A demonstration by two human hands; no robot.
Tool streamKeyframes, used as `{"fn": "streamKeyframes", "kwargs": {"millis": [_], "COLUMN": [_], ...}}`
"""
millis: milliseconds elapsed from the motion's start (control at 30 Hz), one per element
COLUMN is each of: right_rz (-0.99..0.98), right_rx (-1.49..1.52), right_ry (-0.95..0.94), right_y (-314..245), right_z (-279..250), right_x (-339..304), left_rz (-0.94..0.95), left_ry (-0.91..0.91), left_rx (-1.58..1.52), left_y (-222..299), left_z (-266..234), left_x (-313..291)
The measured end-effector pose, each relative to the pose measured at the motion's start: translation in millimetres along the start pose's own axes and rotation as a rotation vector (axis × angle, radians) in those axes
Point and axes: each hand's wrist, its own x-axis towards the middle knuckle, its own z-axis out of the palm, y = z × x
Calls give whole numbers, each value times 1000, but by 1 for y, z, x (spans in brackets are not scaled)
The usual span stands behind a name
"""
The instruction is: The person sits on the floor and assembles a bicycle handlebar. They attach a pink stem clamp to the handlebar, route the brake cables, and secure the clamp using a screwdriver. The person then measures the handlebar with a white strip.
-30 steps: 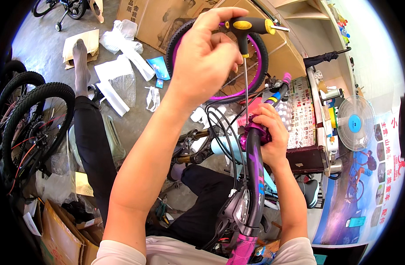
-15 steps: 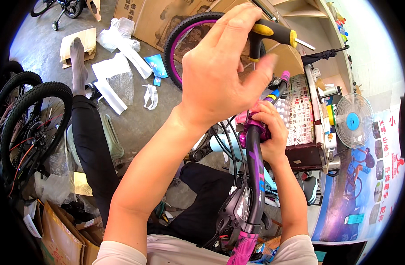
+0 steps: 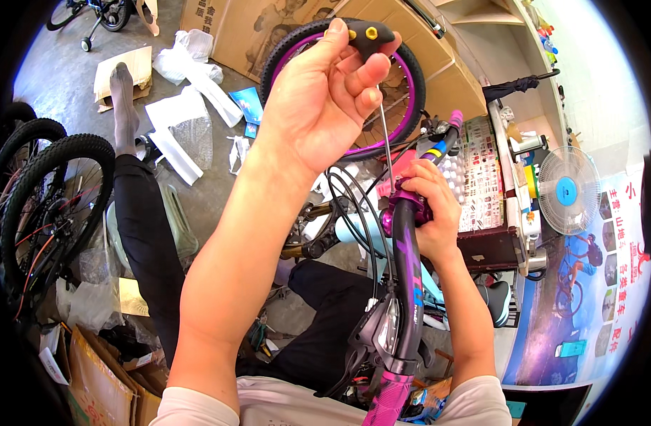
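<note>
My left hand (image 3: 324, 92) is raised high and grips the black and yellow T-handle of a long hex wrench (image 3: 366, 35). Its thin steel shaft (image 3: 385, 138) runs down to the purple stem clamp (image 3: 403, 211) of a bicycle handlebar. My right hand (image 3: 433, 209) is wrapped around that clamp and the bar beside it. The dark purple handlebar (image 3: 409, 284) comes toward me, with a grey shifter and brake lever (image 3: 382, 334) and a pink grip (image 3: 382, 401) at its near end.
The purple-rimmed front wheel (image 3: 410, 106) stands behind my left hand, against cardboard boxes (image 3: 233, 28). White wrapping (image 3: 190, 106) lies on the concrete floor. Black bicycle wheels (image 3: 48, 199) stand at left. A desk fan (image 3: 566, 192) and a cluttered bench (image 3: 503, 234) are at right.
My left hand has turned the wrench handle, which has swung from the right of my fingers to above them. The right hand has stayed on the stem clamp.
</note>
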Motion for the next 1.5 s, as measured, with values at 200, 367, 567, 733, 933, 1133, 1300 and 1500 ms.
{"fn": "streamKeyframes", "kwargs": {"millis": [200,367,567,733,933,1133,1300,1500], "right_rz": [2,-19,-23,-16,-4,-12,-40,-27], "right_rx": [30,15,9,-16,19,10,13,10], "right_ry": [3,10,14,3,3,7,22,13], "right_y": [0,1,1,0,0,0,1,1], "right_z": [0,2,0,-1,-1,-1,1,-1], "right_x": [2,2,2,2,1,1,4,3], "left_rz": [-11,-442,725,908,211,-65,-278,1021], "left_ry": [-267,-359,-708,-355,-111,-211,-298,-817], "left_rx": [502,597,1890,1893,520,282,939,1949], "left_y": [24,72,70,36,-2,17,62,61], "left_z": [-18,20,20,6,-5,-14,17,15], "left_x": [17,11,21,-5,-3,17,22,34]}}
